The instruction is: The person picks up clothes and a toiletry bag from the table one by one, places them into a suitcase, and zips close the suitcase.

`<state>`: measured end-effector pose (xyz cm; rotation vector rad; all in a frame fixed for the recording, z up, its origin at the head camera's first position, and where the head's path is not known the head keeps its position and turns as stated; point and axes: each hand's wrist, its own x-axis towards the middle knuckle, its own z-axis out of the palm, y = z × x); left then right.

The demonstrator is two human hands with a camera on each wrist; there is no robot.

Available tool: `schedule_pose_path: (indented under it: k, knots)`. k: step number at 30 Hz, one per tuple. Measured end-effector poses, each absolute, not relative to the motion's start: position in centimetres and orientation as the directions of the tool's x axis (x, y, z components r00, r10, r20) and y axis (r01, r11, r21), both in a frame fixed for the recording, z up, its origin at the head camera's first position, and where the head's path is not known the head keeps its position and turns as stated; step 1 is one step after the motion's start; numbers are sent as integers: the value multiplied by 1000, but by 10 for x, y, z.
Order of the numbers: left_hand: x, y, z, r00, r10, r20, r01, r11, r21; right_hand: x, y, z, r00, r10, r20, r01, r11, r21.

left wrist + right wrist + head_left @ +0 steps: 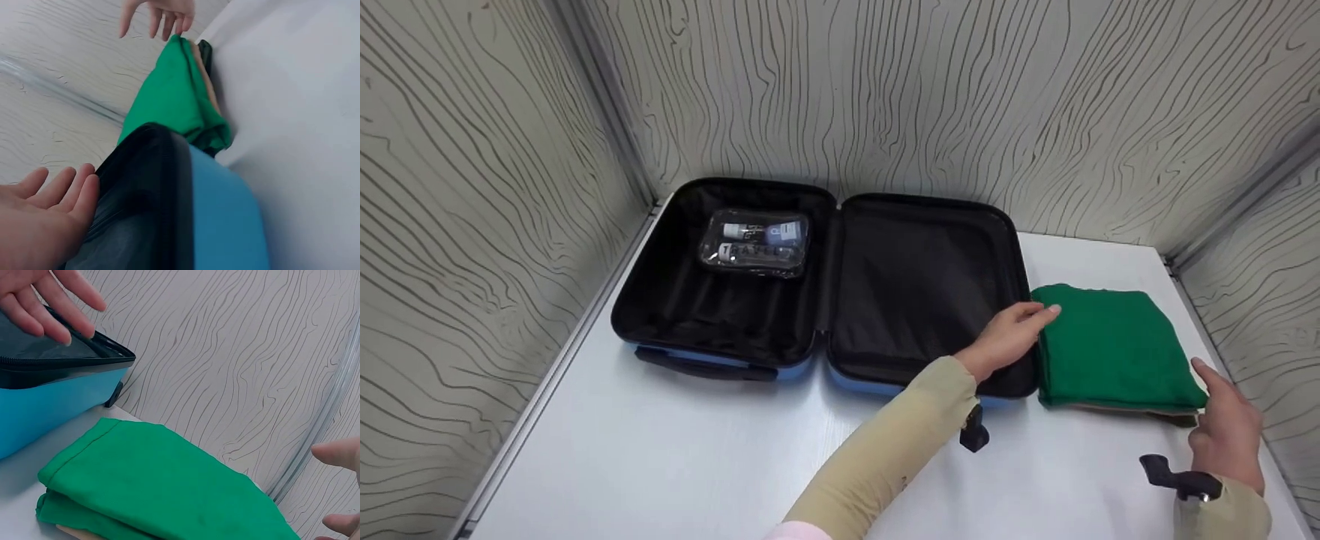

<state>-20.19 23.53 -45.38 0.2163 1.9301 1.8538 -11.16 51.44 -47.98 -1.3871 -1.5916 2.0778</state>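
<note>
A folded green garment (1110, 345) lies on the white table, on top of tan and dark folded cloth whose edges show beneath it. My left hand (1009, 334) is over the right rim of the open suitcase (915, 285), beside the garment's left edge; its fingers look relaxed and hold nothing in the left wrist view. At the garment's near right corner is my right hand (1226, 424), fingers loosely spread. The right wrist view shows a gap between those fingers and the green cloth (169, 484).
In the suitcase's left half sits a clear pouch (754, 244) with small toiletry bottles. The blue shell has a black handle (705, 365) at the front. Wood-patterned panels (885, 97) enclose the white table (660, 450) at the back and sides.
</note>
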Motion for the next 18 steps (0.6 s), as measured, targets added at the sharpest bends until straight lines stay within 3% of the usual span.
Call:
schedule_pose_path:
  k: [6,12,18]
  knots:
    - [-186,244,-461,-831,515,-211,-148,161,976,-109,514,-479,-554,618,-557,388,-400,-830]
    - [-166,260,-467,-818,525,-235,-122,240,963,-111,512,-480,-561,631,-535,388,-371,-844]
    - [-146,269,-476,-789,523,-322,-179,306,935,-112,523,-486,-589,629,-507,491,-220,-843]
